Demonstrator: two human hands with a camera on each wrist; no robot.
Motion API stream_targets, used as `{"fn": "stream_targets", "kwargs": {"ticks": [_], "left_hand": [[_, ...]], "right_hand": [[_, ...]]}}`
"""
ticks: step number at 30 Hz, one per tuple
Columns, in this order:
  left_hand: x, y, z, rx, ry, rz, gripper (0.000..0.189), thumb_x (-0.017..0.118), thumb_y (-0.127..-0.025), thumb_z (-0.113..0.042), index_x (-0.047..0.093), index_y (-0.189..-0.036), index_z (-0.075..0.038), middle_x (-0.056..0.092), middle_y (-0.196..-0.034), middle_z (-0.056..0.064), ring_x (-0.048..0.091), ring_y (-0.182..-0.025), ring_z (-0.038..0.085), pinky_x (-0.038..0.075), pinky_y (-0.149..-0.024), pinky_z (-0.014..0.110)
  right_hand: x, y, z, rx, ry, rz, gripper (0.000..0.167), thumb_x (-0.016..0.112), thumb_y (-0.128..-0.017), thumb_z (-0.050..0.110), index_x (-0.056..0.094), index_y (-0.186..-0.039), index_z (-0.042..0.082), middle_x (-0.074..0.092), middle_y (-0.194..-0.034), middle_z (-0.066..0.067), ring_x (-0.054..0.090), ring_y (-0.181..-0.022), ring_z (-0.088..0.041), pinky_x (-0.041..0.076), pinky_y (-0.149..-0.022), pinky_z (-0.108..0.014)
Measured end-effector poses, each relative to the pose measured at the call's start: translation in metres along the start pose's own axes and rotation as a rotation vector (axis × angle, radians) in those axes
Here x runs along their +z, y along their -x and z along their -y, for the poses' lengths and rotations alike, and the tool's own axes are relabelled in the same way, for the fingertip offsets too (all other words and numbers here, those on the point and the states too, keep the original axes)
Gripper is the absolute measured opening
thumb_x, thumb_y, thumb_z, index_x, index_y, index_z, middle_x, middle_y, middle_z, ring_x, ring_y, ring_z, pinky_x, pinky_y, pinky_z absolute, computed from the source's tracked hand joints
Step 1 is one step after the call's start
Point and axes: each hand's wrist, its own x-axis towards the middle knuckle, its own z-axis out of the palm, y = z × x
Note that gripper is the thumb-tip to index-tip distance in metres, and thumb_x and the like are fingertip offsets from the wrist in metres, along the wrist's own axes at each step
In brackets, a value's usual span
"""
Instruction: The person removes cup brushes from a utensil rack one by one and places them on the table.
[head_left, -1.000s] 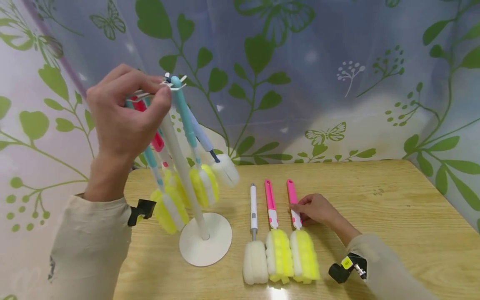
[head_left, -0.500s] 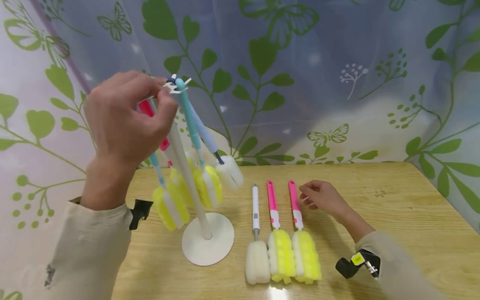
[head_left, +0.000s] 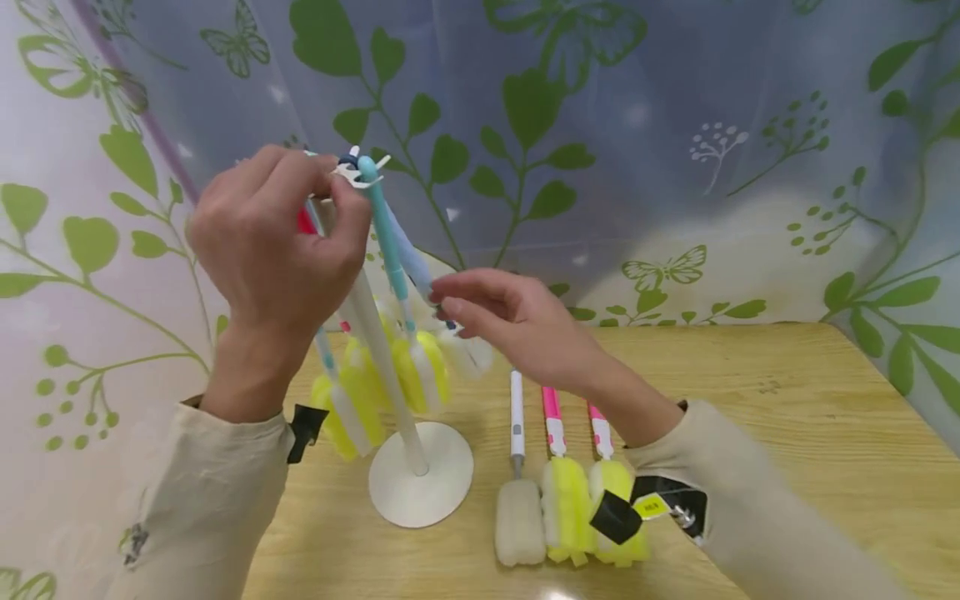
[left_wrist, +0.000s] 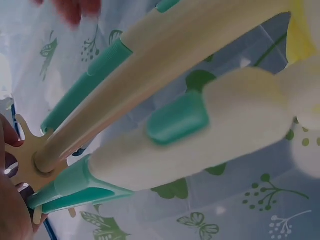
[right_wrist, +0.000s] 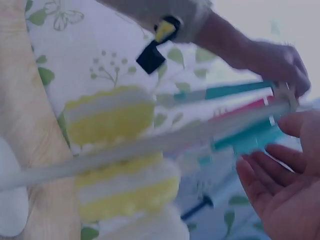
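Note:
My left hand (head_left: 277, 225) pinches the white hooked top of a brush stand (head_left: 372, 329). Several sponge brushes hang from its hooks, among them a teal-handled brush (head_left: 386, 237) with a yellow and white head and a light-blue-handled brush (head_left: 407, 250) with a white head. Beside the blue handle's lower end is my right hand (head_left: 525, 325), its fingers loosely bent and partly covering that brush. In the right wrist view, those fingers are spread with nothing gripped, near the teal handle (right_wrist: 250, 137). A teal and white handle (left_wrist: 180, 122) crosses the left wrist view up close.
On the wooden table (head_left: 787, 433) lie a white-handled sponge brush (head_left: 519, 517) and two pink-handled brushes with yellow heads (head_left: 567, 504), side by side, right of the stand's round base (head_left: 422, 500). The right forearm partly covers them. A leaf-print curtain (head_left: 600, 192) hangs behind.
My right hand has left the rightmost pink-handled brush on the table and moved left and up to the hanging brushes. The left hand keeps its hold on the stand's top.

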Motion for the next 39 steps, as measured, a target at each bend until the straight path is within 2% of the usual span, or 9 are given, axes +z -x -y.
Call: {"fn": "stream_targets", "kwargs": {"ticks": [2,4,8,15,22,27,31,35,39], "left_hand": [[-0.001,0.000,0.001,-0.005,0.000,-0.016,0.027,0.049,-0.076,-0.017,0.061,-0.060,0.000,0.061,-0.061,0.009,0.038,-0.045,0.026,0.027,-0.049,0.041],[-0.002,0.000,0.002,-0.009,0.000,-0.027,0.028,0.049,-0.077,-0.019,0.062,-0.060,0.000,0.063,-0.063,0.009,0.039,-0.045,0.026,0.028,-0.049,0.041],[-0.003,0.000,0.004,-0.015,0.000,-0.039,0.030,0.049,-0.078,-0.020,0.063,-0.061,0.001,0.065,-0.065,0.009,0.040,-0.045,0.026,0.029,-0.049,0.042],[-0.005,0.000,0.002,-0.009,0.011,-0.042,0.028,0.049,-0.077,-0.019,0.063,-0.061,0.000,0.062,-0.061,0.008,0.038,-0.045,0.025,0.029,-0.049,0.042],[-0.006,0.001,0.000,-0.006,0.008,-0.038,0.028,0.049,-0.078,-0.019,0.064,-0.064,0.000,0.061,-0.061,0.009,0.038,-0.045,0.025,0.031,-0.050,0.043],[-0.006,0.002,-0.001,-0.003,0.026,-0.043,0.027,0.049,-0.077,-0.019,0.061,-0.060,-0.001,0.064,-0.064,0.007,0.039,-0.045,0.024,0.031,-0.050,0.043],[-0.006,0.003,0.000,-0.008,0.028,-0.041,0.027,0.049,-0.077,-0.018,0.063,-0.063,-0.001,0.063,-0.062,0.007,0.039,-0.045,0.024,0.032,-0.051,0.043],[-0.007,0.004,0.000,-0.017,0.021,-0.048,0.027,0.049,-0.077,-0.017,0.068,-0.067,0.000,0.063,-0.062,0.008,0.040,-0.045,0.025,0.033,-0.052,0.044],[-0.008,0.003,0.001,-0.021,0.026,-0.059,0.027,0.049,-0.076,-0.017,0.065,-0.064,0.001,0.066,-0.064,0.008,0.042,-0.045,0.026,0.033,-0.051,0.044]], "right_hand": [[0.015,-0.007,0.008,-0.011,0.030,-0.023,0.035,0.055,-0.096,0.015,0.055,-0.129,0.001,0.060,-0.122,-0.004,0.059,-0.108,-0.013,0.047,-0.091,-0.033],[0.025,-0.013,0.011,0.000,0.081,-0.079,0.036,0.056,-0.095,0.018,0.055,-0.129,0.004,0.059,-0.122,-0.001,0.057,-0.107,-0.009,0.046,-0.091,-0.028],[0.037,-0.022,0.006,0.032,0.107,-0.168,0.035,0.057,-0.095,0.020,0.056,-0.127,0.006,0.059,-0.120,0.000,0.058,-0.105,-0.008,0.045,-0.090,-0.024],[0.043,-0.034,-0.008,0.024,0.021,-0.099,0.040,0.057,-0.095,0.021,0.053,-0.133,0.007,0.060,-0.124,-0.001,0.059,-0.107,-0.010,0.046,-0.090,-0.025],[0.044,-0.040,-0.017,-0.009,0.048,-0.137,0.034,0.063,-0.091,0.018,0.059,-0.123,0.007,0.064,-0.111,0.000,0.062,-0.095,-0.011,0.049,-0.083,-0.027],[0.042,-0.035,-0.020,-0.035,0.047,-0.148,0.030,0.065,-0.090,0.017,0.063,-0.118,0.005,0.065,-0.105,0.000,0.063,-0.090,-0.013,0.051,-0.079,-0.028],[0.040,-0.028,-0.020,-0.035,0.020,-0.133,0.029,0.064,-0.091,0.017,0.063,-0.117,0.006,0.066,-0.103,0.000,0.065,-0.088,-0.014,0.052,-0.077,-0.031],[0.038,-0.025,-0.018,-0.050,-0.039,-0.126,0.028,0.064,-0.091,0.015,0.063,-0.117,0.005,0.068,-0.100,-0.002,0.066,-0.088,-0.018,0.052,-0.078,-0.035],[0.031,-0.022,-0.015,-0.074,-0.099,-0.152,0.027,0.063,-0.090,0.011,0.064,-0.116,0.003,0.068,-0.099,-0.005,0.066,-0.089,-0.022,0.052,-0.080,-0.038]]}}
